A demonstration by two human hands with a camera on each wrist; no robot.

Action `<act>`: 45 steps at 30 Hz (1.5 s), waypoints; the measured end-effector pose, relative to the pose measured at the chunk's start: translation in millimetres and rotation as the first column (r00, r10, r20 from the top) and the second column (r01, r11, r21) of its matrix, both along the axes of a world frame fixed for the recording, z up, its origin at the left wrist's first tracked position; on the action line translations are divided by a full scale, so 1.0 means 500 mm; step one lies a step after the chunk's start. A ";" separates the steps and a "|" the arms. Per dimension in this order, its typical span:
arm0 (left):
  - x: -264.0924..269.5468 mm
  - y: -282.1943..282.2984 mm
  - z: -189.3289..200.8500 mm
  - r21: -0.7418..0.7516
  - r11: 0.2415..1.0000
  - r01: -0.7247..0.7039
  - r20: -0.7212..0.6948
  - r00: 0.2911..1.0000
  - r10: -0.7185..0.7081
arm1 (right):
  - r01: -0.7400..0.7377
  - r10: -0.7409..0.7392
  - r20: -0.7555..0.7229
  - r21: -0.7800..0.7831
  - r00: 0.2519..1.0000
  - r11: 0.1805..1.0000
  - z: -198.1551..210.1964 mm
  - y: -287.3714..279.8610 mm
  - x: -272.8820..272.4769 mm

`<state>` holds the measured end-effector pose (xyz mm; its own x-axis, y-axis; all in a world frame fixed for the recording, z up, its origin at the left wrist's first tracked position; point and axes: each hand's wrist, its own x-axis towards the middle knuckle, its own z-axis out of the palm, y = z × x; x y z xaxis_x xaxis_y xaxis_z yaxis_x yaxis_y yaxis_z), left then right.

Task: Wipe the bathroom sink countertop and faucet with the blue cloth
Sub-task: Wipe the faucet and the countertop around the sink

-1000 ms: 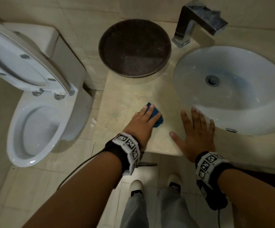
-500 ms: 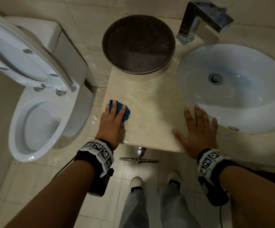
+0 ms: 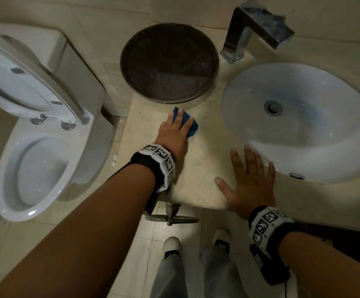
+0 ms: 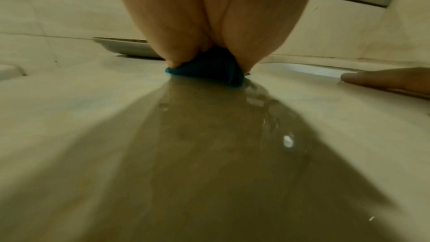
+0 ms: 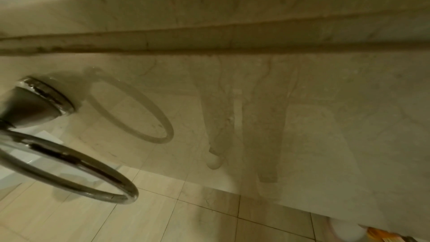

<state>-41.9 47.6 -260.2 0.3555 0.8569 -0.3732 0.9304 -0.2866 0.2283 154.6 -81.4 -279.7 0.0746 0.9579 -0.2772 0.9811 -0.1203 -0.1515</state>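
The blue cloth (image 3: 193,127) lies bunched on the beige marble countertop (image 3: 198,168), just in front of a dark round tray. My left hand (image 3: 178,125) presses down on it with straight fingers. From the left wrist view the cloth (image 4: 209,72) peeks out beneath the palm (image 4: 209,16), and a wet streak trails behind it. My right hand (image 3: 251,179) rests flat and spread on the counter's front part, fingertips by the white basin (image 3: 299,125). The chrome faucet (image 3: 258,26) stands behind the basin, away from both hands.
The dark round tray (image 3: 169,63) fills the counter's back left. A white toilet (image 3: 35,168) with raised lid stands left of the counter. A chrome towel ring (image 5: 69,168) hangs under the front edge. My feet are on the tiled floor below.
My left hand has slid the cloth from the counter's front left edge back toward the dark tray. The right hand has stayed flat in place.
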 end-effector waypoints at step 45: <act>0.123 0.106 0.004 -0.005 0.999 0.036 0.065 0.997 -0.036 | 0.033 -0.031 -0.082 0.020 0.996 0.999 0.013 0.005 -0.002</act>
